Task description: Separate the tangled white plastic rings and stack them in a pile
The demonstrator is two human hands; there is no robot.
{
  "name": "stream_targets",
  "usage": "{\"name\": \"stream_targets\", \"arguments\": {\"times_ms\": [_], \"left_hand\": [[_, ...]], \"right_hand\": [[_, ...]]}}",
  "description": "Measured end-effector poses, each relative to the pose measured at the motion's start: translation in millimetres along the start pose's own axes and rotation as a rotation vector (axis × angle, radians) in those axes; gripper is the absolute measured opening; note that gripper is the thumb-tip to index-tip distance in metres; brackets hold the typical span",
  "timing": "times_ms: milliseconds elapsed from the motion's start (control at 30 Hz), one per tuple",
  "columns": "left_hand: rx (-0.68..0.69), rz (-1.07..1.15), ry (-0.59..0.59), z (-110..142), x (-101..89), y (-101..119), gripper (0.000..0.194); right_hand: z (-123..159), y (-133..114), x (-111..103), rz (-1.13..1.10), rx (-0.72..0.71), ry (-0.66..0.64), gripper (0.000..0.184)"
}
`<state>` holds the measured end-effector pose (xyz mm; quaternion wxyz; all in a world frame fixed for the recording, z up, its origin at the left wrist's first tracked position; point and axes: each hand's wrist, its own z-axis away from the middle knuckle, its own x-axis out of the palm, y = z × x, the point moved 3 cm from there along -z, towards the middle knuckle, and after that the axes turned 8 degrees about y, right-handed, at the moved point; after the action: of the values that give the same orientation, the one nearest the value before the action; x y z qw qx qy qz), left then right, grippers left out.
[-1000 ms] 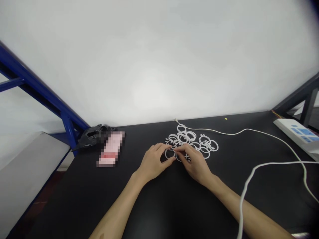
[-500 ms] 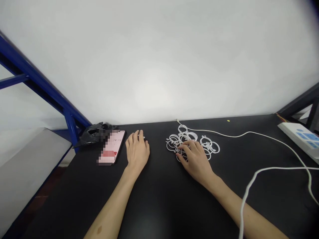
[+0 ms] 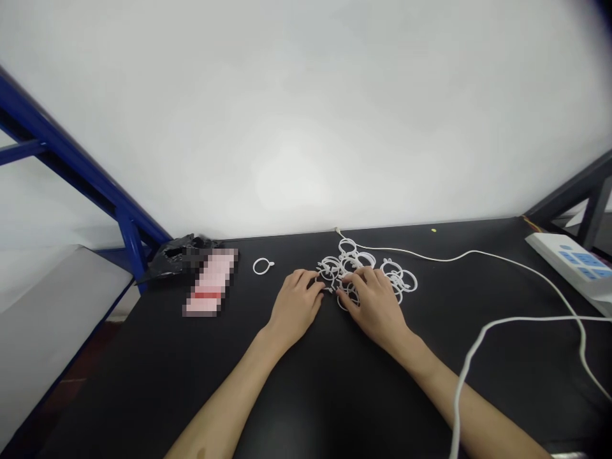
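A pile of thin white rings (image 3: 366, 259) with small knobs or eyelets lies on the black table. At its left edge, my left hand (image 3: 299, 299) has curled fingers, with thumb and fingertips around a white ring (image 3: 327, 289) there. My right hand (image 3: 375, 296) rests over the front of the pile, thumb apart from the fingers, covering some rings; several show around and between its fingertips. Apart from the pile, on the left, a single white ring (image 3: 261, 266) lies flat with its small tab pointing right.
At the left lie a pink-screened phone (image 3: 213, 280) and a crumpled black plastic bag (image 3: 174, 258). A white cable (image 3: 459, 257) runs behind the pile to the right, near a white power strip (image 3: 574, 264). Another cable loop (image 3: 471, 357) crosses above my right forearm. A white wall stands behind.
My left hand has moved right from beside the phone to the pile, uncovering the single white ring left on the table. My right hand has stayed over the pile.
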<state>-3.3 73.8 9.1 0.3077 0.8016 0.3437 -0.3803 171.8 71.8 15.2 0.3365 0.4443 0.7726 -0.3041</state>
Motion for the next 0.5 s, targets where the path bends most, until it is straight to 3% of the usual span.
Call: {"name": "stream_targets", "arguments": {"times_ms": [267, 500], "left_hand": [[-0.037, 0.051, 0.106, -3.2, -10.4, -0.8, 0.011], [-0.039, 0.154, 0.209, -3.9, -16.1, 1.8, 0.01]], "right_hand": [[1.4, 3.2, 3.0, 0.017, -0.008, 0.027, 0.015], [-2.5, -1.7, -7.9, -0.066, 0.002, 0.121, 0.013]]}}
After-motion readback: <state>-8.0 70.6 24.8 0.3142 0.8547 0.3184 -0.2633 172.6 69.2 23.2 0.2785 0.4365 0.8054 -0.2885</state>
